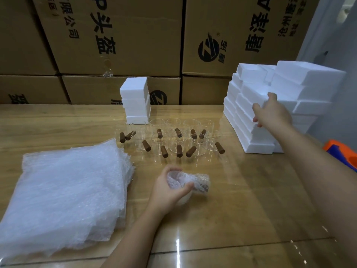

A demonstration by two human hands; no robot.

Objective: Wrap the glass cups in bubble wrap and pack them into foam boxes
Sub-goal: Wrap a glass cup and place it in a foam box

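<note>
My left hand (pixel 170 188) grips a glass cup wrapped in bubble wrap (pixel 195 181) just above the wooden table (pixel 241 190); the cup's brown handle shows through the wrap. My right hand (pixel 272 113) reaches far right and holds the edge of a white foam box (pixel 251 97) in a big pile of foam boxes (pixel 289 84). Several bare glass cups with brown wooden handles (pixel 173 140) stand in rows at the table's middle. A thick stack of bubble wrap sheets (pixel 67 190) lies at the left.
A smaller stack of foam boxes (pixel 136 101) stands behind the cups. Brown cardboard cartons (pixel 119 35) form a wall along the table's back. An orange and blue object (pixel 342 153) lies at the right edge.
</note>
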